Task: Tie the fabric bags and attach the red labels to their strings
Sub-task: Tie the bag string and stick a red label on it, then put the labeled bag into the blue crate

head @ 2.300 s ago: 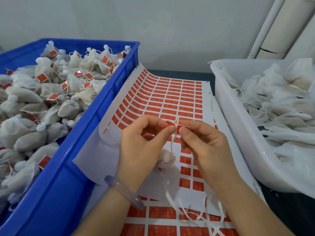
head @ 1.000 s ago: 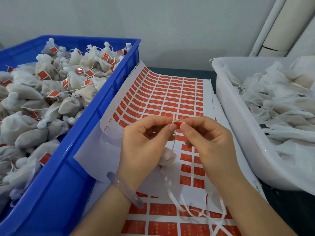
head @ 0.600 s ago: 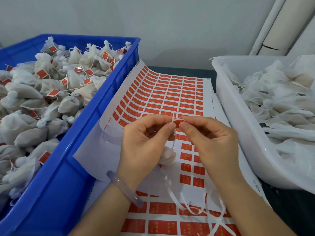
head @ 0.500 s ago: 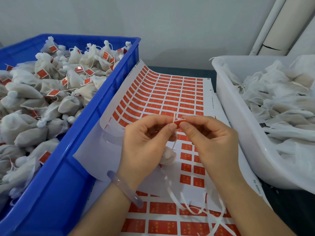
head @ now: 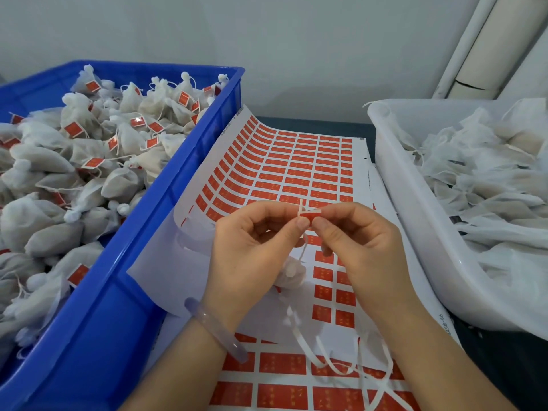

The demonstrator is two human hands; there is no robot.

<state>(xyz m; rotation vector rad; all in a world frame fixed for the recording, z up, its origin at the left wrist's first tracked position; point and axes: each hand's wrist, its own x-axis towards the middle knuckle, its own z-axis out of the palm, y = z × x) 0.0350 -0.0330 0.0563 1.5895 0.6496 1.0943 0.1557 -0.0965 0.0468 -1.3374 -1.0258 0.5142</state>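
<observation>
Between the two bins, over a sheet of labels [head: 296, 161], the left grip [head: 246, 253] and the right grip [head: 364, 247] meet thumb tip to thumb tip. Both are clamped on one red label [head: 310, 216], each pinching it between thumb and forefinger. The label sits on a white string [head: 304, 250]; short ends of the string poke up just above the pinch, and the rest drops straight down below it to a small fabric bag [head: 292, 272]. That bag lies under the two grips, partly hidden behind the left one; whether it touches the sheet I cannot tell. A pale bracelet [head: 213, 327] circles the left wrist.

Left of the left grip stands a blue bin [head: 118, 292] heaped with tied bags [head: 89, 173], many with red labels on their strings. Right of the right grip stands a white bin [head: 415, 232] holding loose bags [head: 489, 179]. Nearer the person than both grips, thin white strips [head: 326, 351] curl over the sheet. Beyond the grips the sheet curves up against the blue bin's wall, and a dark counter [head: 311, 123] shows at its far edge.
</observation>
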